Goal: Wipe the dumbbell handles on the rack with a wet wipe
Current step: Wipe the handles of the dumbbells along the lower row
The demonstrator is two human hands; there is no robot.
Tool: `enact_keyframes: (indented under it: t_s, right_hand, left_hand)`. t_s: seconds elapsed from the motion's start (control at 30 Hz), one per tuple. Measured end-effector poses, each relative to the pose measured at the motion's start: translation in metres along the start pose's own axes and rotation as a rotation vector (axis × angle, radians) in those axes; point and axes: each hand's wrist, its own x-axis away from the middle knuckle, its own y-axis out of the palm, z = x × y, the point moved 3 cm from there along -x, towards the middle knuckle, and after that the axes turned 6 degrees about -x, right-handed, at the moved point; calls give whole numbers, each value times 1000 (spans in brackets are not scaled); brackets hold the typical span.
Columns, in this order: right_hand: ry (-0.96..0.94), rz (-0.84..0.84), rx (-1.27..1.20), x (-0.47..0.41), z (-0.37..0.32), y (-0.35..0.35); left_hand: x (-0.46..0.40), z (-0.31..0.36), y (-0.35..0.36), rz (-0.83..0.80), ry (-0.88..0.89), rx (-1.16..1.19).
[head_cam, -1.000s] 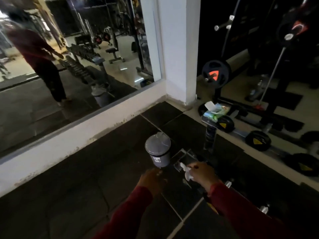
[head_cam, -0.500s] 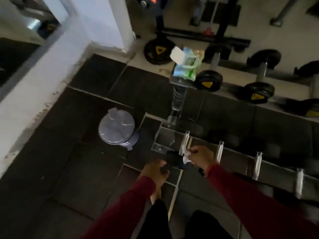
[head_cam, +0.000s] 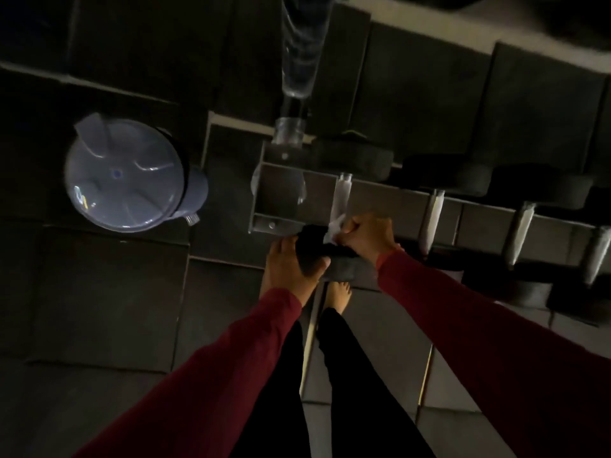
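Note:
I look almost straight down at the low rack (head_cam: 390,201). Its leftmost dumbbell has a shiny handle (head_cam: 341,196) and black ends. My right hand (head_cam: 368,238) is closed around a white wet wipe (head_cam: 334,228), pressed at the near end of that handle. My left hand (head_cam: 292,262) grips the dumbbell's near black head (head_cam: 312,246) from the left side. Three more shiny handles (head_cam: 433,216) lie in a row to the right, each with dark heads. Both sleeves are dark red.
A grey lidded bin (head_cam: 127,175) stands on the dark floor tiles left of the rack. The rack's upright post (head_cam: 299,61) rises toward the top of the view. My bare feet (head_cam: 339,294) stand just in front of the rack.
The view has tipped down from the mirror and far rack to the low rack. My left hand has closed on the dumbbell's near head; the wipe stays on the first handle.

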Motion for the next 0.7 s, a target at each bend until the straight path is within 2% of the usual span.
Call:
enact_keyframes:
  t_s: [0.1,0.33,0.43,0.57,0.7]
  right_hand:
    - [-80,56,-66,-16,4,4]
    - [64,15,-360,-28,28,7]
    - [19,76,-289,-36,24,12]
    - [-33,62,84,-46,22,14]
    - [-1,-57,-32,-44,27,7]
  left_hand:
    - [-10,-19,15,2,-47,101]
    - [-17,-33,22,49,-76,250]
    - [-17,-36,22,60,-67,275]
    - [-17,-36,24,89,-47,267]
    - [-19,-39,26,98,-32,257]
